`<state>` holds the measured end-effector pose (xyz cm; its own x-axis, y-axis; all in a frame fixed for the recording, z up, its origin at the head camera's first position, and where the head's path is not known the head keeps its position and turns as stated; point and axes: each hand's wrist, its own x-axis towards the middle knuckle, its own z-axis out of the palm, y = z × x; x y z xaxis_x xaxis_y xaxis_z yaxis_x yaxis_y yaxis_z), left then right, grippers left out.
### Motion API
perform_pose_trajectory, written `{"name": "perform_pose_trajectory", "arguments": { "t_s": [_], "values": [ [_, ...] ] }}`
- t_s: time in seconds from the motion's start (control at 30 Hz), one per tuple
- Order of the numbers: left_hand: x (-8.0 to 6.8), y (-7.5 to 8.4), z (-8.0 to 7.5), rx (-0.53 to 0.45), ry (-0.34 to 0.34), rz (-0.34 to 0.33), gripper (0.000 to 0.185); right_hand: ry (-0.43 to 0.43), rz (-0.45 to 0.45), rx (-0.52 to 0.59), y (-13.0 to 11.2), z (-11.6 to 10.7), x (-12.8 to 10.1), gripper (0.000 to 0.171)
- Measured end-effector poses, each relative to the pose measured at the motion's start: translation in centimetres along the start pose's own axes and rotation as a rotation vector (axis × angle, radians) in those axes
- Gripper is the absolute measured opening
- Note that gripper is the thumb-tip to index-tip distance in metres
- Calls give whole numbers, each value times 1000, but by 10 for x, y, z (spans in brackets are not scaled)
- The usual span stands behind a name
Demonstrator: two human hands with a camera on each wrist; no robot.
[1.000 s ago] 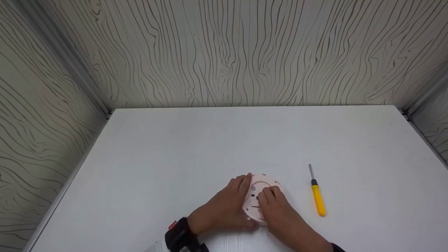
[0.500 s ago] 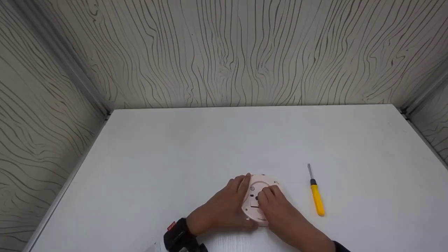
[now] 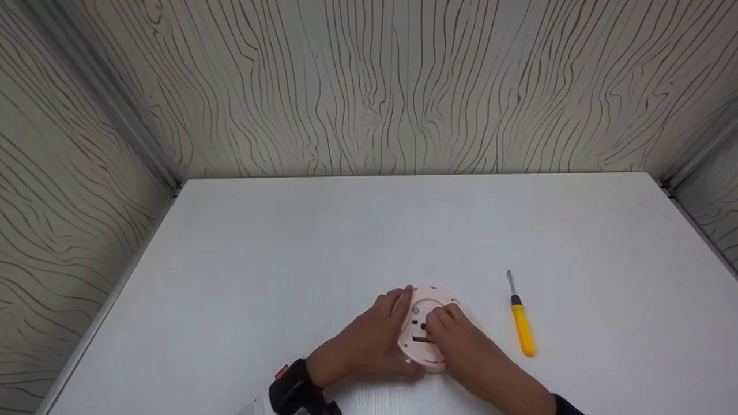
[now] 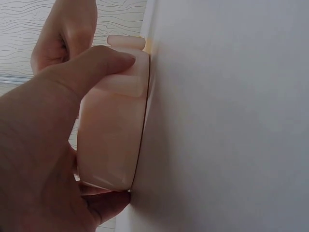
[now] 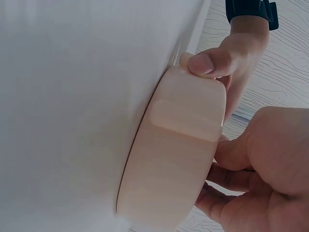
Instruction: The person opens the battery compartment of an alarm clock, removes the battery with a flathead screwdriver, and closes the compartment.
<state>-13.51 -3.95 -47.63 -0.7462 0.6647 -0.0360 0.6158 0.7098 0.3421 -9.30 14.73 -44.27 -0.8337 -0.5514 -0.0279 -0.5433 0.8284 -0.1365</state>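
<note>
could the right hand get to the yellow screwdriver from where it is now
Probably yes. The right hand rests on the round pink device, and the yellow screwdriver lies loose on the white table just to its right, with only bare tabletop between them.

Your right hand (image 3: 461, 343) covers the pink round device's (image 3: 424, 323) near side, its small markings too tiny to read, and your left hand (image 3: 369, 343) hides its left rim.
</note>
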Motion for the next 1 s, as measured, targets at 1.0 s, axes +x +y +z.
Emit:
{"name": "perform_pose_trajectory", "arguments": {
  "t_s": [1.0],
  "values": [
    [-1, 0, -2, -9, 9, 4, 116, 202, -24, 59, 4, -22, -7, 21]
  ]
}}
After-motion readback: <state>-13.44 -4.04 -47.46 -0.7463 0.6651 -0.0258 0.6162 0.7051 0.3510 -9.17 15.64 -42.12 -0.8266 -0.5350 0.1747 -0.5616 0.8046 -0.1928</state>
